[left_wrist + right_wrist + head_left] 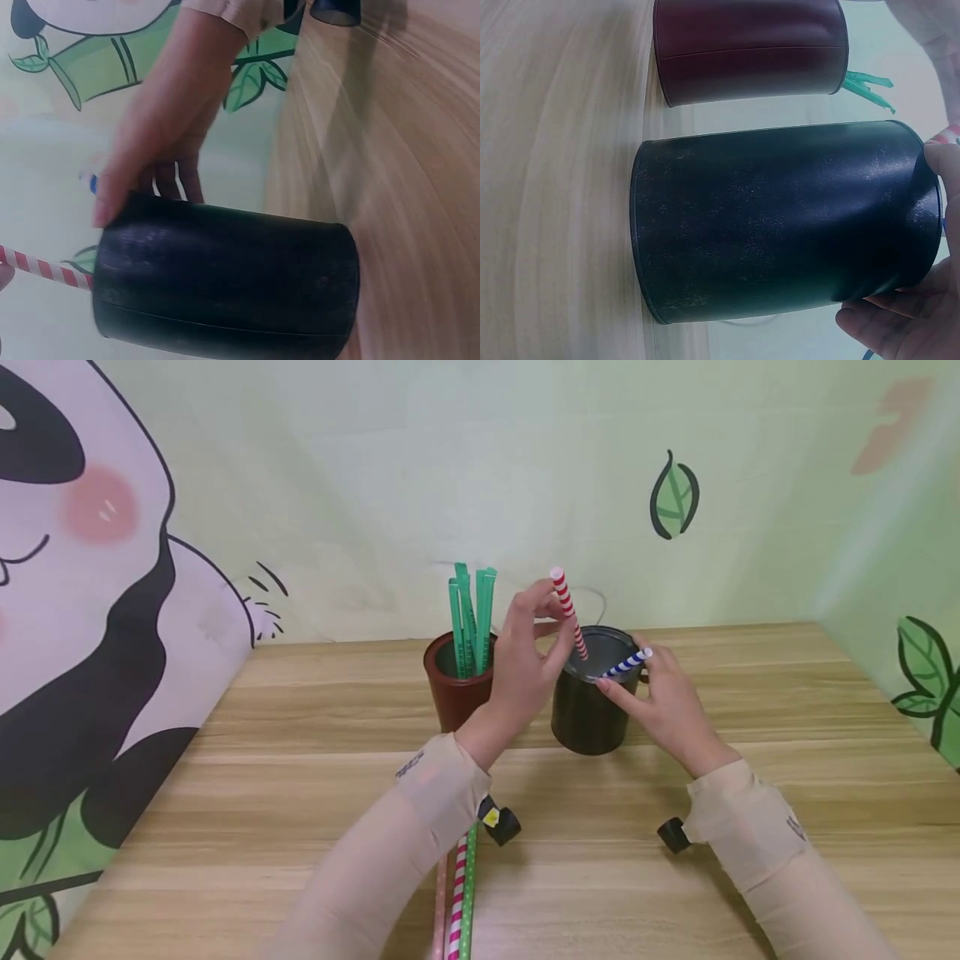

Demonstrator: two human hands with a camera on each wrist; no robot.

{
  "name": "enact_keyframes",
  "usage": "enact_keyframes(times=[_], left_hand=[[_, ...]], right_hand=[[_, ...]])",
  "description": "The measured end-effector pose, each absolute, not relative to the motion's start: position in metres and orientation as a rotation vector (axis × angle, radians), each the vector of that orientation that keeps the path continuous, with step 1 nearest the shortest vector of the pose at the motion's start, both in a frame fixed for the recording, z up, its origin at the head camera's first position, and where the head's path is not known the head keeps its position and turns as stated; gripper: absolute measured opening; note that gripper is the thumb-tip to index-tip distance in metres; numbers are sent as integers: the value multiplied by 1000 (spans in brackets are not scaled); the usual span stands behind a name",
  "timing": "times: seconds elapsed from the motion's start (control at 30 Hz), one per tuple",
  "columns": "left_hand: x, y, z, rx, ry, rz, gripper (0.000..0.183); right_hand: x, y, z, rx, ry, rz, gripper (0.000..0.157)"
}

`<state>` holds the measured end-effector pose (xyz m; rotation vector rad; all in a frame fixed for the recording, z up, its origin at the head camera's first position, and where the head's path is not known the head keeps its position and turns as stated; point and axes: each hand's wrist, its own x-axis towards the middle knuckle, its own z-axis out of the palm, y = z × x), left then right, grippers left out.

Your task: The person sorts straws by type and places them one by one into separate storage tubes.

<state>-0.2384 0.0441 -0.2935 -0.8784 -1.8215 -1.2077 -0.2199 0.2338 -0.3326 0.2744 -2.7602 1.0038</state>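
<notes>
My left hand (521, 656) pinches a red-and-white striped paper straw (567, 606) near its upper part. The straw's lower end reaches inside the mouth of a black cylindrical pen holder (590, 720), which stands upright on the table. My right hand (671, 710) grips this holder by its right side, the thumb on the near rim and the fingers around the far side. A blue-and-white striped straw (628, 662) leans in the holder against the right of the rim, between that thumb and fingers. In the right wrist view the black holder (787, 225) fills the middle.
Left of the black holder stands a dark red pen holder (456, 697) with several green printed strips (468, 622) in it. Under my left forearm lie pink, red-striped and green dotted straws (468, 893) on the wooden table (315, 727). A painted wall (375, 485) rises behind.
</notes>
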Motion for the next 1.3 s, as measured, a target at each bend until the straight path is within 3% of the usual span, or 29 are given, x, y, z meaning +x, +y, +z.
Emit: enact_keyframes(times=[0.43,0.73,1.3], left_hand=[[-248,59,-312,-870,-2071,-1161,41],[-254,66,-324,-910,-2258,-842,42],[-261,69,-306,-1009,-2575,-819,45]], right_hand=[[-219,235,-332,283,-2754,1000,87],[-220,234,-333,310,-2732,1012,82],[-221,235,-335,377,-2697,1029,72]])
